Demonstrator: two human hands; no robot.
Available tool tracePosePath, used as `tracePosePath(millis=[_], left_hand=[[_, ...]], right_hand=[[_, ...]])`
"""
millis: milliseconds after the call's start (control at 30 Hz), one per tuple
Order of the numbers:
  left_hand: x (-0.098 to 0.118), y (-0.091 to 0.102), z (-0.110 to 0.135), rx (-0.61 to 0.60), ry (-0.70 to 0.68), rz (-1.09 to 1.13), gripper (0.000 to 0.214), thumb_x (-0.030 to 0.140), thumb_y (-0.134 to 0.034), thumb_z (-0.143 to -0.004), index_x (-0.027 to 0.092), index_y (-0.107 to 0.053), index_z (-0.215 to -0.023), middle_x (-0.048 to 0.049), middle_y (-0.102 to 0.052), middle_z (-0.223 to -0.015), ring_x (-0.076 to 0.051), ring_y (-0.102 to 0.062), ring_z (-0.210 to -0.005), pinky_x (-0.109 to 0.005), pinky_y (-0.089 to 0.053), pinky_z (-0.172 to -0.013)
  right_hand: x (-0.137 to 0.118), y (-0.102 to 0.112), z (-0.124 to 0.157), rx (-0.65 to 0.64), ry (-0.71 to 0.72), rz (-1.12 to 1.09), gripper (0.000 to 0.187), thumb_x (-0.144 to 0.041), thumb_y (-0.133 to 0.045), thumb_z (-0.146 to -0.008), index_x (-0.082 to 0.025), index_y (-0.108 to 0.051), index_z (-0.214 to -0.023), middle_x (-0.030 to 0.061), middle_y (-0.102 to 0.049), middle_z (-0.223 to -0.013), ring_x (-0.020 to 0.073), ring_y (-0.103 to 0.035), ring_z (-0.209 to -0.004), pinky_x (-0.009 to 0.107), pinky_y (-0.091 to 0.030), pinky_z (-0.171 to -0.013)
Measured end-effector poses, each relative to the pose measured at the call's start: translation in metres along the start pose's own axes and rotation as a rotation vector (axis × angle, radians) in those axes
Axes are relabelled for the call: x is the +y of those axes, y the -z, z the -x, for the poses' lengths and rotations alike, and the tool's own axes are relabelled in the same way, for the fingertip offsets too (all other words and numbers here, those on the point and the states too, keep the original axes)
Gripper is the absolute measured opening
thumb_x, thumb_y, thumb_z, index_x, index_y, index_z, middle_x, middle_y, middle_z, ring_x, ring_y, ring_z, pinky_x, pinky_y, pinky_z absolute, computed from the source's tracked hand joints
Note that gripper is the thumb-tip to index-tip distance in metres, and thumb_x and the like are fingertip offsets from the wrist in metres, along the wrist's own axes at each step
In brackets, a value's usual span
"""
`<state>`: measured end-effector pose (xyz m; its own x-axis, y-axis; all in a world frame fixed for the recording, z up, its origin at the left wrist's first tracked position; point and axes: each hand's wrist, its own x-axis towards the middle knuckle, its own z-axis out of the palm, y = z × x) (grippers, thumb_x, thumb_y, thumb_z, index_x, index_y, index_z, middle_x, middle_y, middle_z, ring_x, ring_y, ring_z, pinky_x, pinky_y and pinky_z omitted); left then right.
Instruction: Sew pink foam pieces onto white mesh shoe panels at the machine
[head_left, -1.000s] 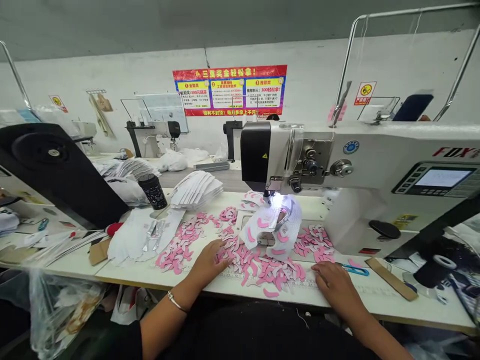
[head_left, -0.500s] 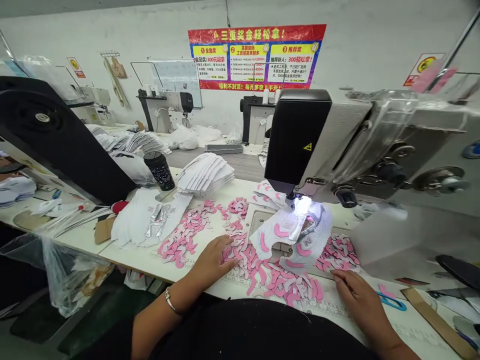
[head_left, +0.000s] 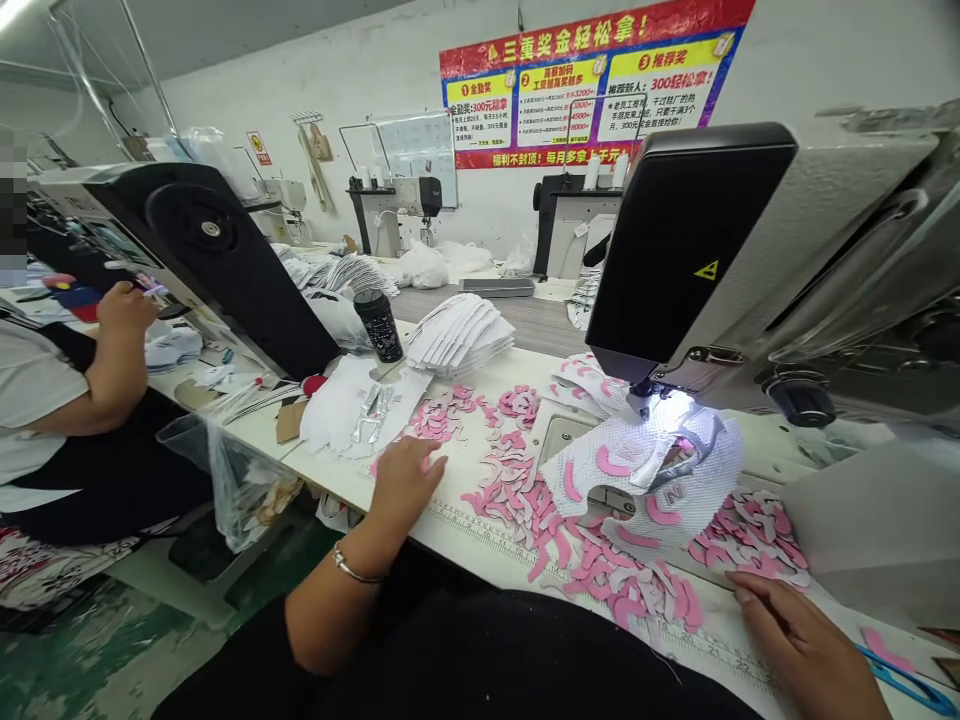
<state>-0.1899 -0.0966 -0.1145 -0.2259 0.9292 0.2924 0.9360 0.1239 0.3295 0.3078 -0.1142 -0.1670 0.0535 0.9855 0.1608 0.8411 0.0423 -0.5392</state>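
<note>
My left hand (head_left: 401, 478) lies flat on the white table, fingers spread over the left group of small pink cut pieces (head_left: 442, 415). My right hand (head_left: 806, 640) rests at the table's front edge, fingers stretched out beside more pink pieces (head_left: 600, 570), holding nothing. A white mesh shoe panel with pink appliqués (head_left: 645, 465) sits under the lit needle of the sewing machine (head_left: 697, 240), between my hands and farther back.
A stack of white panels (head_left: 461, 335), a black cup (head_left: 379, 325) and loose white and silver pieces (head_left: 360, 410) lie to the left. Blue scissors (head_left: 900, 680) are at the right edge. A person's arm (head_left: 112, 350) works at the neighbouring machine (head_left: 217, 260). A plastic bag (head_left: 240, 480) hangs off the table.
The view has swung left and closer. My left hand slid left from the middle pink pile to the left one. My right hand stays near the front edge.
</note>
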Motion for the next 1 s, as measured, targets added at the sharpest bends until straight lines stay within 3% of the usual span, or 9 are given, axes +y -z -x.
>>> tracePosePath(millis=[133, 333, 600, 733, 867, 1000], left_hand=[[-0.019, 0.008, 0.0, -0.056, 0.016, -0.129, 0.027, 0.037, -0.052, -0.088, 0.022, -0.071, -0.101, -0.0084, -0.068, -0.097, -0.03, -0.062, -0.099, -0.044, -0.044, -0.09], [-0.016, 0.003, 0.0, -0.09, -0.056, -0.203, 0.029, 0.036, -0.045, -0.092, 0.024, -0.072, -0.092, -0.0056, -0.071, -0.096, -0.025, -0.064, -0.097, -0.038, -0.042, -0.088], [-0.018, 0.014, -0.018, 0.019, -0.068, -0.238, 0.041, 0.037, -0.034, -0.097, 0.017, -0.069, -0.106, -0.0122, -0.072, -0.103, -0.03, -0.064, -0.1, -0.042, -0.041, -0.087], [-0.009, 0.03, -0.025, 0.141, 0.013, -0.125, 0.043, 0.041, -0.036, -0.096, 0.014, -0.068, -0.108, -0.0145, -0.073, -0.098, -0.031, -0.067, -0.088, -0.04, -0.044, -0.08], [0.016, 0.041, -0.014, 0.181, 0.043, 0.02, 0.041, 0.047, -0.037, -0.098, 0.021, -0.066, -0.11, -0.0065, -0.074, -0.103, -0.025, -0.067, -0.094, -0.034, -0.047, -0.08], [0.061, 0.045, 0.008, 0.046, 0.012, 0.602, 0.032, 0.052, -0.055, -0.09, 0.024, -0.07, -0.096, -0.0013, -0.075, -0.094, -0.021, -0.067, -0.094, -0.03, -0.049, -0.082]], right_hand=[[0.005, -0.003, -0.001, -0.027, 0.002, -0.012, 0.041, -0.057, -0.046, -0.082, -0.03, -0.072, -0.099, 0.0035, -0.073, -0.107, 0.0306, -0.067, -0.101, 0.045, -0.055, -0.084], [-0.009, -0.001, 0.001, -0.03, 0.056, -0.067, 0.033, -0.047, -0.046, -0.089, -0.028, -0.07, -0.099, 0.004, -0.072, -0.107, 0.0264, -0.065, -0.102, 0.041, -0.052, -0.091], [-0.021, 0.005, 0.002, -0.034, 0.064, -0.108, 0.03, -0.041, -0.044, -0.092, -0.026, -0.069, -0.098, 0.0046, -0.072, -0.105, 0.0259, -0.065, -0.101, 0.042, -0.051, -0.091], [-0.023, 0.007, 0.003, -0.044, 0.043, -0.128, 0.03, -0.042, -0.045, -0.091, -0.026, -0.069, -0.098, 0.005, -0.072, -0.106, 0.0262, -0.065, -0.102, 0.043, -0.051, -0.091], [-0.023, 0.005, 0.004, 0.004, 0.069, -0.175, 0.029, -0.043, -0.047, -0.09, -0.025, -0.07, -0.096, 0.0056, -0.072, -0.105, 0.0271, -0.065, -0.102, 0.043, -0.051, -0.091], [-0.045, 0.009, 0.007, 0.027, 0.082, -0.26, 0.029, -0.044, -0.05, -0.088, -0.024, -0.07, -0.096, 0.0073, -0.072, -0.103, 0.0285, -0.064, -0.102, 0.045, -0.05, -0.091]])
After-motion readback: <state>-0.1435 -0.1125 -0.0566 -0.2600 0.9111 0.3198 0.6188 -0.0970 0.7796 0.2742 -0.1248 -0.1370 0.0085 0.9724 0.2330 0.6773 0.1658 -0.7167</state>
